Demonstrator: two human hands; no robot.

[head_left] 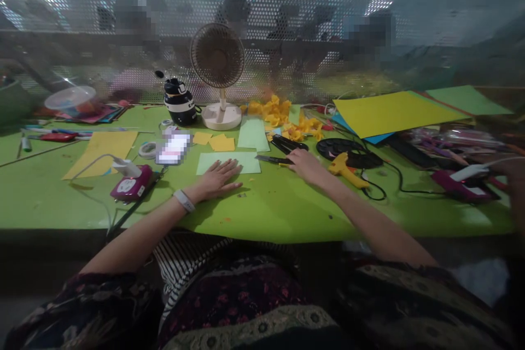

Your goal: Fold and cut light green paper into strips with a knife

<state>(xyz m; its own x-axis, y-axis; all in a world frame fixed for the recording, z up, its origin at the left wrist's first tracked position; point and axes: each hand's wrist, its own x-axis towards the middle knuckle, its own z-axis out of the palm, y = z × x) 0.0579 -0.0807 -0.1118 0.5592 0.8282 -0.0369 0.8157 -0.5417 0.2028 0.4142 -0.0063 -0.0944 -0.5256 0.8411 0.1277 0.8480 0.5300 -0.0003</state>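
My left hand (217, 178) lies flat with fingers spread on the green table (262, 213), its fingertips on the near edge of a pale green paper sheet (232, 162). A white band is on that wrist. My right hand (303, 165) rests just right of the sheet, fingers curled at the handle of a pair of scissors (273, 159) whose blades point left over the paper. Whether the fingers grip the handle is unclear. A black stapler-like tool (287, 145) lies just behind that hand.
A yellow glue gun (346, 169) with black cord lies right of my right hand, next to a black round tray (348, 151). Yellow paper flowers (287, 120), a desk fan (219, 74), a black-and-white bottle (179, 103), a pink power strip (131, 186) and coloured paper sheets (389, 112) surround them.
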